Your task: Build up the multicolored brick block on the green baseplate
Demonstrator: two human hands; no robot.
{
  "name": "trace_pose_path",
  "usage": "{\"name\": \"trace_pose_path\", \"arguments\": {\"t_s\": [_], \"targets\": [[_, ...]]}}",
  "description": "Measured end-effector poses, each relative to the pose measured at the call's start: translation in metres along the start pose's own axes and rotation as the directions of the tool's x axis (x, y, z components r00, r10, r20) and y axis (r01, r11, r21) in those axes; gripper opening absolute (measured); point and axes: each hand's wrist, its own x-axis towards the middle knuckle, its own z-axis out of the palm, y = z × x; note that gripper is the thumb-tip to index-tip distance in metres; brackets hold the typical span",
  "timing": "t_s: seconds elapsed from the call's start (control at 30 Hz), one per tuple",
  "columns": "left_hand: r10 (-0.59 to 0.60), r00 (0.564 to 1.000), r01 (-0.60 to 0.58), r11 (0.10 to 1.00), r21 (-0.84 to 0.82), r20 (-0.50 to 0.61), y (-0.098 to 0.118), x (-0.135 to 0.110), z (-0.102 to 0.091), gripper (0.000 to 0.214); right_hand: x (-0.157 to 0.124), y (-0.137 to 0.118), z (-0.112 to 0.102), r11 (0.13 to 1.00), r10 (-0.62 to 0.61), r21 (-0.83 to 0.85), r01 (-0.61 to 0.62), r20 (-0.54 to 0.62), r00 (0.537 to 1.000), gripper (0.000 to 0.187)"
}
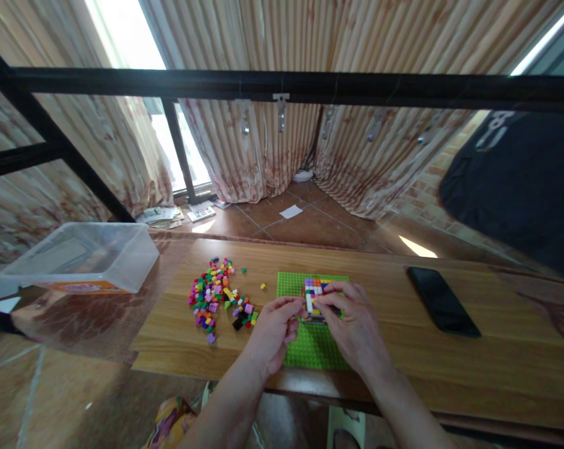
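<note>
A small block structure of coloured toy bricks (314,287), with white, orange and purple pieces on top, stands on a green studded baseplate (312,355). My left hand (276,324) is at its left side, thumb and forefinger pinched together; whatever is between them is too small to make out. From the right, my right hand (357,321) reaches over the structure, its fingertips closed above the top bricks and covering part of them. A tiny yellow spot shows by those fingertips, but I cannot tell whether it is held. Both hands' fingertips nearly meet.
Loose toy bricks (211,290) lie heaped on the wooden table (385,349), left of the baseplate. A black phone (443,302) rests at the right. A clear plastic bin (123,255) stands left of the table. A dark metal bar (193,84) crosses in front of the curtains.
</note>
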Motion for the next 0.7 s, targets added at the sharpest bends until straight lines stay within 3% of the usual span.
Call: {"name": "trace_pose_path", "arguments": {"t_s": [0.13,0.33,0.43,0.7], "targets": [[0.000,1.000,0.002,0.993,-0.118,0.014,0.005,-0.001,-0.001,0.024,-0.002,0.003,-0.004,0.991,0.077,0.116,-0.073,-0.029,0.997,0.014],[0.019,1.000,-0.019,0.922,-0.387,-0.004,0.021,-0.006,0.002,0.030,0.002,0.004,-0.008,0.953,0.197,0.272,-0.131,-0.233,0.952,0.014],[0.041,0.999,-0.024,0.888,-0.460,0.028,0.025,-0.010,0.004,0.040,0.002,-0.005,-0.009,0.969,0.141,0.232,-0.086,-0.234,0.962,0.014],[0.062,0.979,0.039,0.880,-0.473,0.196,0.025,-0.017,0.006,0.054,-0.005,-0.031,-0.003,0.982,-0.114,0.145,0.125,-0.078,0.990,0.013]]}}
